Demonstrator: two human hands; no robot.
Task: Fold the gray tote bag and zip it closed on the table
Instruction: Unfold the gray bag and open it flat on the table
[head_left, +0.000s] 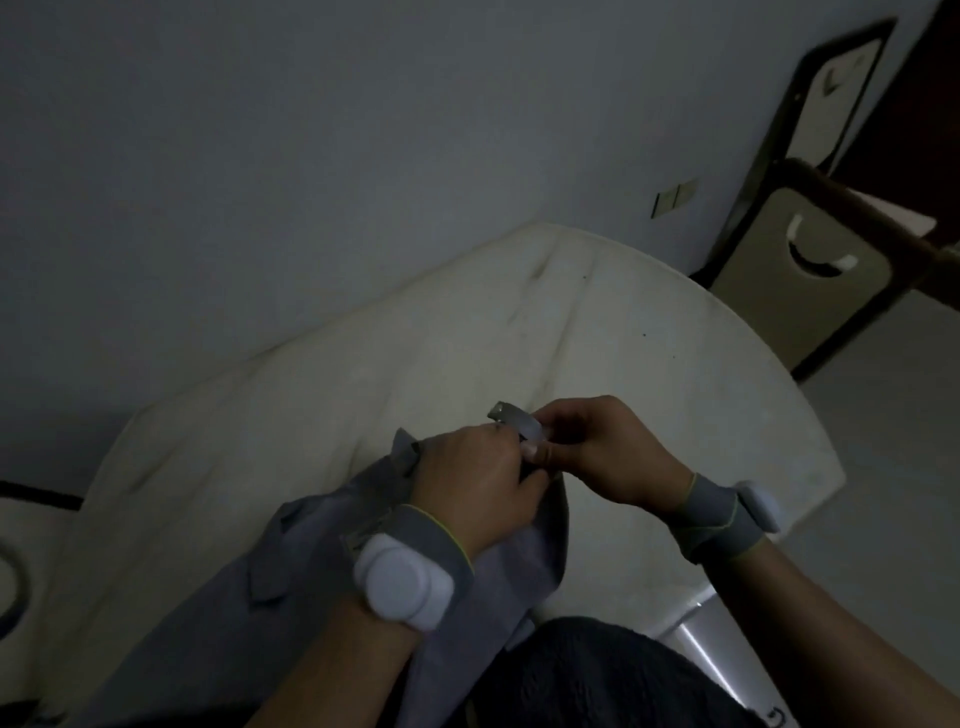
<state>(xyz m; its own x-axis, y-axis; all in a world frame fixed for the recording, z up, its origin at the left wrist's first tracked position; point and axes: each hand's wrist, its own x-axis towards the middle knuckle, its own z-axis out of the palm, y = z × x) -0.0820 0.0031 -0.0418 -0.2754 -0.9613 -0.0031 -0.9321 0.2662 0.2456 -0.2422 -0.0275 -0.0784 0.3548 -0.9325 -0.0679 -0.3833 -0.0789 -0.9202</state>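
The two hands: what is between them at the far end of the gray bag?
In the head view, a short gray strap or tab bridges the left hand and right hand, pinched above the gray tote bag.

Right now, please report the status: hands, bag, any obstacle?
Left hand gripping gray tote bag at its top end. Right hand pinching gray strap. Bag draped over table edge, not folded. Nothing in the way.

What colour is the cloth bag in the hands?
Gray, the cloth tote bag, seen in the head view.

Dim, murky, slightly soft picture with wide-angle bending at the edges and dark corners.
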